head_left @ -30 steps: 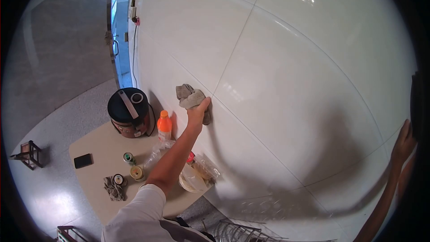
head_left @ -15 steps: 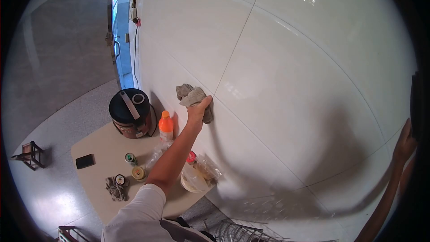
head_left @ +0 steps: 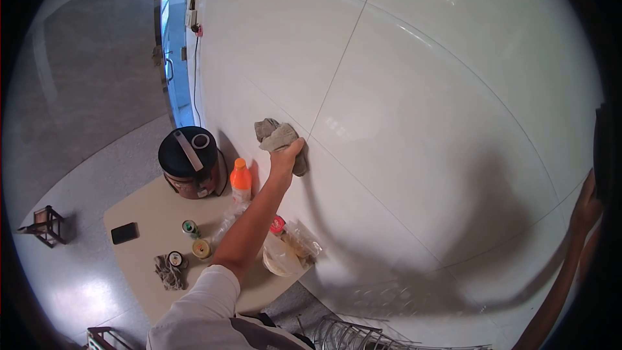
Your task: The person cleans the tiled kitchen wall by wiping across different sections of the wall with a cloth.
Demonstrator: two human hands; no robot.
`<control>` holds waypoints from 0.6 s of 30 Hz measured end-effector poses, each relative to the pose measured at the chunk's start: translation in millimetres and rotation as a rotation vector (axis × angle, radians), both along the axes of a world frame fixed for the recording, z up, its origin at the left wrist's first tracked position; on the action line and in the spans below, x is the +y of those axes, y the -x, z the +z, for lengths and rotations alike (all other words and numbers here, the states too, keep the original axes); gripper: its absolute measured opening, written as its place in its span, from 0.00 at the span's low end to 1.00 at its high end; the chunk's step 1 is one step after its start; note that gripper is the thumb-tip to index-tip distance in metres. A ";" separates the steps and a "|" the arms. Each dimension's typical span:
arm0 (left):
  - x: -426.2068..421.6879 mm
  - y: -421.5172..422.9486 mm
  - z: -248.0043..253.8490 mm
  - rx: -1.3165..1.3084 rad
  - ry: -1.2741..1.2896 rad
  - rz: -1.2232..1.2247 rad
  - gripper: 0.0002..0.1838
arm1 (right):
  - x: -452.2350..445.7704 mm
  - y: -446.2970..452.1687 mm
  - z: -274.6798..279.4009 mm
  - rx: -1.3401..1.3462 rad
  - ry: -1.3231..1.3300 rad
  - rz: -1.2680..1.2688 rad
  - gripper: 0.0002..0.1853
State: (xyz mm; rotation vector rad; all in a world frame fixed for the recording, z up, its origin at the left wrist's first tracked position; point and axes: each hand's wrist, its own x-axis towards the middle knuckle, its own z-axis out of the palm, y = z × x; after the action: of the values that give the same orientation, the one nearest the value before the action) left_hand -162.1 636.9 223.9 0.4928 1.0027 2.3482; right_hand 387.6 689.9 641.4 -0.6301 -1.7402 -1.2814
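My left hand [head_left: 286,154] is closed round a crumpled grey-brown cloth [head_left: 278,137] and presses it against the glossy white tiled wall [head_left: 402,116], close to where tile joints meet. At the far right edge, my right hand [head_left: 586,204] is raised beside a dark object [head_left: 602,155]; its fingers are dark and partly hidden, so its grip cannot be made out. Below my left forearm, a beige table [head_left: 139,210] holds an orange-capped bottle [head_left: 240,178], small cans and plastic bags.
A black-lidded bucket [head_left: 188,162] stands at the table's back edge. A phone [head_left: 125,233] and another cloth [head_left: 170,273] lie on the table. A small stool [head_left: 46,225] is on the floor at left; a metal rack [head_left: 353,337] is at the bottom.
My left hand and the cloth stay at nearly the same spot on the wall. The view has shifted slightly, and my right hand sits a little differently at the edge.
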 end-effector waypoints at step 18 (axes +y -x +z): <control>20.7 14.1 -3.4 -0.139 -0.057 0.171 0.14 | 11.5 -16.5 0.4 0.030 0.000 -0.168 0.23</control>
State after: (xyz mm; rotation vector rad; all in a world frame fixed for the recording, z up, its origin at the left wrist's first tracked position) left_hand -176.1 657.6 220.5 0.2697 0.9481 2.5294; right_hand 404.1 701.4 641.8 -0.8052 -1.6917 -1.3789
